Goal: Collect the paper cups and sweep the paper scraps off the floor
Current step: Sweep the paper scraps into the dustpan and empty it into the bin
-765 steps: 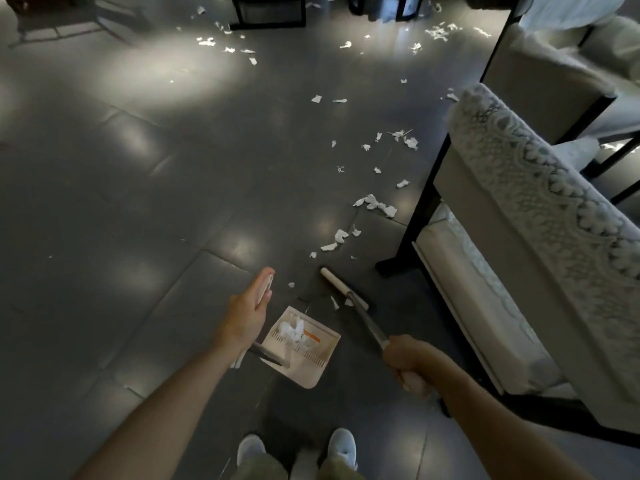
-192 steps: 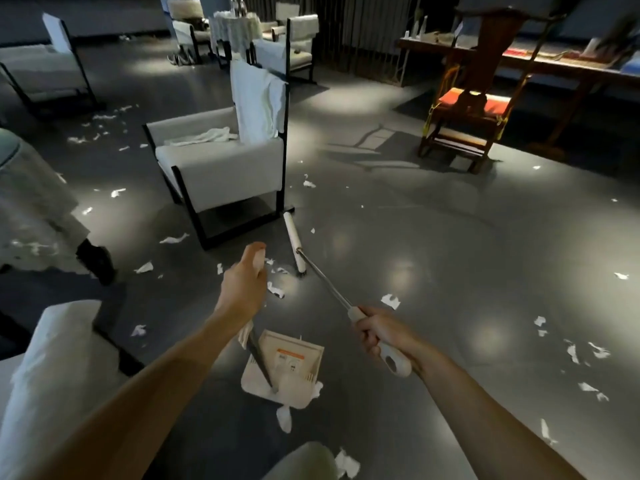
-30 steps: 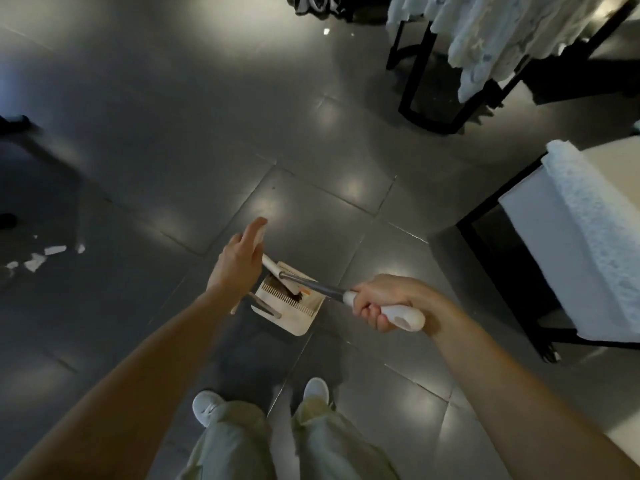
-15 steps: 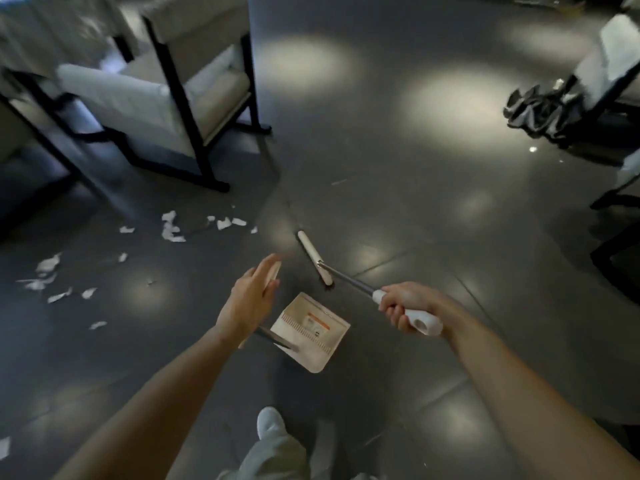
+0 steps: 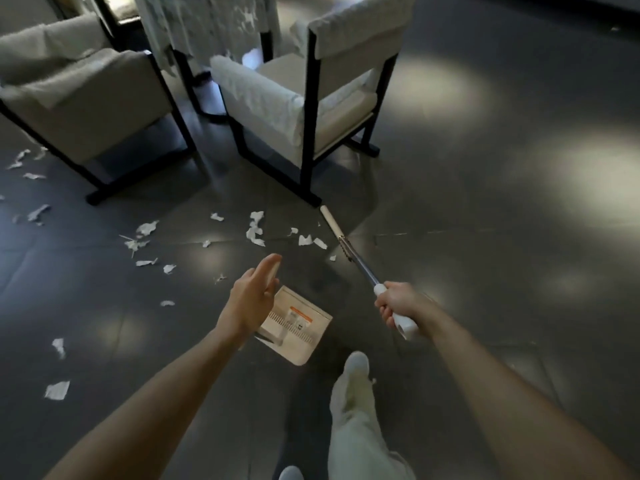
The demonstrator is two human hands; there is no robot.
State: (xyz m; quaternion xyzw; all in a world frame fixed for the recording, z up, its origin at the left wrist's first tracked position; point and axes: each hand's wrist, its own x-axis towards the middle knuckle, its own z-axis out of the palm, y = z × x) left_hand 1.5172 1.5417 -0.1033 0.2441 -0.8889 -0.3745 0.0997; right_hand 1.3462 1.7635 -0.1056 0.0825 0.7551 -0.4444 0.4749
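The right hand [image 5: 396, 304] curls its fingers round the white-gripped, metal-shafted broom [image 5: 360, 268]; the left hand [image 5: 254, 299] pinches the flat beige dustpan [image 5: 296, 323] (fingers nearly straight). Torn paper scraps [image 5: 256, 228] lie beyond the left fingertips, before a black-framed armchair [image 5: 270, 95].

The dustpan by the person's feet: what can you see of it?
The dustpan is a flat, cream, plastic-looking tray with a row of comb teeth and an orange-and-white label inside. It looks empty. It sits tilted, low by the floor, ahead of the shoe; whether it touches the floor is unclear. A thin dark handle rises from it to the left hand, which grips its pale top. The broom in the right hand is apart from it.
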